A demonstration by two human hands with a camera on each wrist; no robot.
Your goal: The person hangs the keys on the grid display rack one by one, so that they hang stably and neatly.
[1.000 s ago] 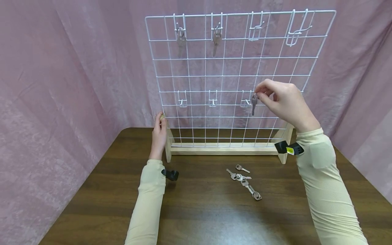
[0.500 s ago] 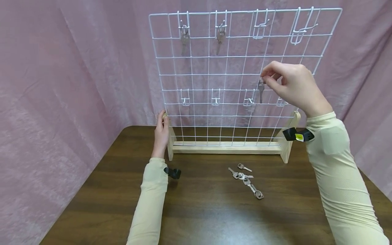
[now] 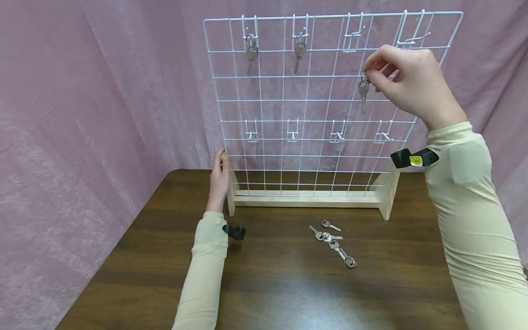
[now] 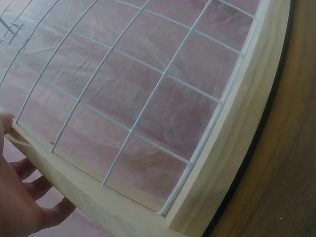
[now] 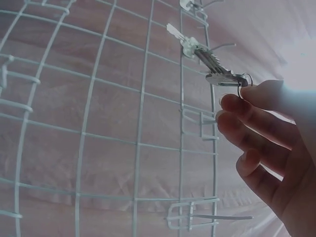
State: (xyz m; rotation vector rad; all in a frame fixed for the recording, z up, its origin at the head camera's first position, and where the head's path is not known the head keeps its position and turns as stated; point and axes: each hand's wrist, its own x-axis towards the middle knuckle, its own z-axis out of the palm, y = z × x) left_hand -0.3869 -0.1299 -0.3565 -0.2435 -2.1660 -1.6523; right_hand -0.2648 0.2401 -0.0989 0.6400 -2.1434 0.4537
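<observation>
My right hand (image 3: 418, 85) pinches a small key ring (image 5: 242, 88) between thumb and fingertips. From that ring hangs a silver key (image 3: 363, 94), blade down, in front of the upper right part of the white wire grid (image 3: 305, 100). It is apart from the hooks in the head view. My left hand (image 3: 218, 183) grips the left side of the wooden stand (image 3: 305, 201); the left wrist view has the thumb and fingers on either side of the wood. Keys on rings hang from the two left upper hooks, one key (image 3: 251, 52) and another key (image 3: 299, 49).
Two more upper hooks, a middle one (image 3: 353, 39) and a far right one (image 3: 412, 40), carry nothing. A row of shorter hooks (image 3: 292, 135) runs lower down. Several loose keys (image 3: 336, 247) lie on the brown table (image 3: 272, 284). A pink curtain (image 3: 103, 91) hangs behind.
My right hand has risen with the key, from beside the lower hooks to just below the upper row, and moved right. My left hand stays on the stand. The view has shifted slightly.
</observation>
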